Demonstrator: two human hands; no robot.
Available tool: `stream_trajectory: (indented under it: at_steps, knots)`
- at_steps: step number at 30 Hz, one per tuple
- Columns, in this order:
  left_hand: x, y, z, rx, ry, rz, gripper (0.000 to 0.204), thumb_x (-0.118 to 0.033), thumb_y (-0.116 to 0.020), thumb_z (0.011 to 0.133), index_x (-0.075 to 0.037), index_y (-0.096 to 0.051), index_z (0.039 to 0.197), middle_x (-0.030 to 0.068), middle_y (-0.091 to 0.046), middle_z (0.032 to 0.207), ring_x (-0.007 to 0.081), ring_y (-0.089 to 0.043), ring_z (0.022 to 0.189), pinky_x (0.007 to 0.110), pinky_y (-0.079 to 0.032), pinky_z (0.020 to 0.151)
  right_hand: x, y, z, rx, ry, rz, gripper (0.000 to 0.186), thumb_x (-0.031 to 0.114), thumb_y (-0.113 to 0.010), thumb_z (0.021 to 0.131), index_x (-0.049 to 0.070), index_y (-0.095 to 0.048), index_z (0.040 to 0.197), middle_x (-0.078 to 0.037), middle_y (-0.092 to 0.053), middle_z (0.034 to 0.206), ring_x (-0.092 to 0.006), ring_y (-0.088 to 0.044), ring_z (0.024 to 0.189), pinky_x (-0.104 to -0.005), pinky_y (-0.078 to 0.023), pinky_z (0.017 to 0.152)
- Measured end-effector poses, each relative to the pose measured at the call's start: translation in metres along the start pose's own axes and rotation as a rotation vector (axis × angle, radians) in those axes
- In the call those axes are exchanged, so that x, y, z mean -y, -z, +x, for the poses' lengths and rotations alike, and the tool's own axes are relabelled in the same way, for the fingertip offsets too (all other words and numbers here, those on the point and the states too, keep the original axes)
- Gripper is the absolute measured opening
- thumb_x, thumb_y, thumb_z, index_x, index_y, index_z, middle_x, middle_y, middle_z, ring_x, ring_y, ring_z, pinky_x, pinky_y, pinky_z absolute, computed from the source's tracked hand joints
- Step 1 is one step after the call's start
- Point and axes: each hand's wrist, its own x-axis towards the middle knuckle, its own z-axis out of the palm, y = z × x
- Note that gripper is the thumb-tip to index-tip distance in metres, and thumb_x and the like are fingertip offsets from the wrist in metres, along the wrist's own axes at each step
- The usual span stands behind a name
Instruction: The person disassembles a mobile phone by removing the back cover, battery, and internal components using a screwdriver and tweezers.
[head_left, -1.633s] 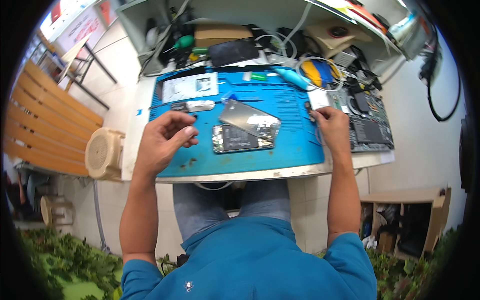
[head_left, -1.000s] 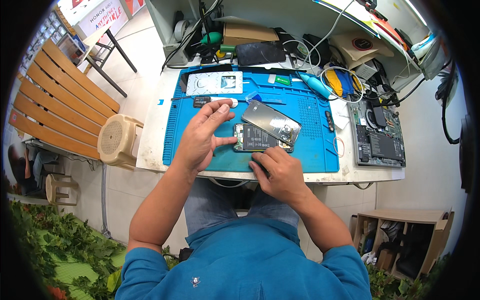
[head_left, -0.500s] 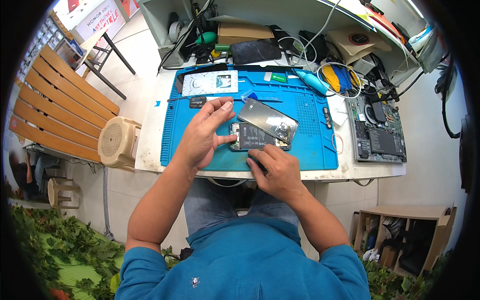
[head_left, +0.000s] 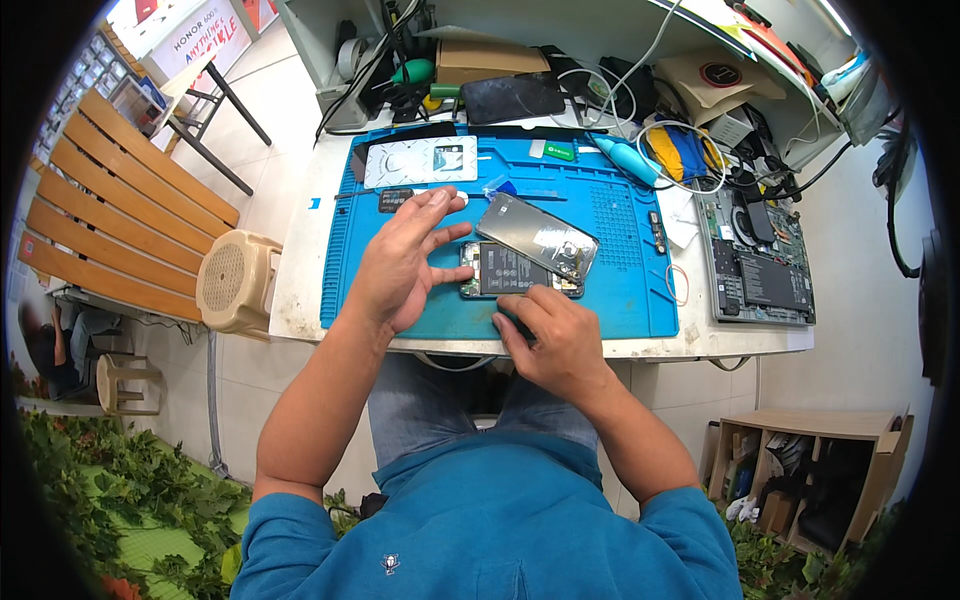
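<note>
While left hand [head_left: 396, 272] is spread wide at opened phone [head_left: 508, 272] | right hand [head_left: 556, 336] curled, grip unclear

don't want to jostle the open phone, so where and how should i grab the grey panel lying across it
Likely by the long edges at the far-left end, coming from the left: the grey panel lies slantwise over the open phone, and that end juts past it over the blue mat, so its edges look free.

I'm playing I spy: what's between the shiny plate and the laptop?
In the head view, from the shiny plate to the laptop: blue mat, a small dark part, something white and a pink loop.
</note>
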Motion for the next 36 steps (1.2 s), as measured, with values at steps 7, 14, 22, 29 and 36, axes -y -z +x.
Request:
stream_trajectory:
  at_steps: [7, 14, 22, 29, 36]
  knots:
    - [-0.003, -0.006, -0.003, 0.044, -0.015, 0.100, 0.058, -0.044, -0.058, 0.119, -0.006, -0.051, 0.162, 0.0133, -0.058, 0.157, 0.0299, -0.057, 0.142, 0.051, -0.061, 0.102, 0.001, 0.000, 0.001, -0.002, -0.016, 0.008, 0.017, 0.013, -0.088, 0.092, 0.007, -0.081, 0.107, -0.008, -0.072, 0.089, -0.0288, -0.073, 0.077, -0.0412, -0.058, 0.065]
    - [0.003, 0.001, 0.003, 0.017, -0.008, 0.046, 0.058, -0.046, -0.057, 0.119, -0.007, -0.053, 0.162, 0.0116, -0.060, 0.155, 0.0283, -0.057, 0.138, 0.050, -0.060, 0.102, 0.001, 0.000, 0.001, -0.004, -0.015, 0.012, 0.018, 0.012, -0.088, 0.092, 0.007, -0.081, 0.108, -0.008, -0.072, 0.089, -0.0291, -0.073, 0.076, -0.0412, -0.058, 0.064]
    - [-0.005, 0.011, -0.005, 0.043, -0.080, 0.153, 0.053, -0.042, -0.055, 0.120, -0.009, -0.054, 0.162, 0.0121, -0.060, 0.157, 0.0263, -0.057, 0.139, 0.049, -0.059, 0.105, -0.005, 0.004, 0.009, 0.062, 0.016, 0.022, 0.021, 0.007, -0.081, 0.091, 0.007, -0.079, 0.112, -0.008, -0.068, 0.096, -0.0289, -0.072, 0.086, -0.0420, -0.059, 0.068]
    - [-0.009, 0.022, -0.017, 0.030, -0.106, 0.181, 0.052, -0.039, -0.054, 0.121, -0.008, -0.053, 0.163, 0.0131, -0.060, 0.159, 0.0245, -0.057, 0.141, 0.047, -0.059, 0.108, -0.010, 0.014, 0.054, 0.300, 0.161, -0.187, 0.037, 0.007, -0.077, 0.086, 0.015, -0.082, 0.122, -0.007, -0.068, 0.114, -0.0284, -0.070, 0.109, -0.0425, -0.062, 0.077]
    - [0.000, 0.033, -0.025, 0.046, -0.099, 0.146, 0.053, -0.039, -0.054, 0.121, -0.007, -0.052, 0.163, 0.0134, -0.061, 0.159, 0.0243, -0.057, 0.142, 0.047, -0.058, 0.109, -0.024, 0.020, 0.073, 0.435, 0.298, -0.226, 0.032, 0.013, -0.078, 0.090, 0.019, -0.084, 0.122, -0.008, -0.068, 0.122, -0.0289, -0.069, 0.115, -0.0432, -0.063, 0.091]
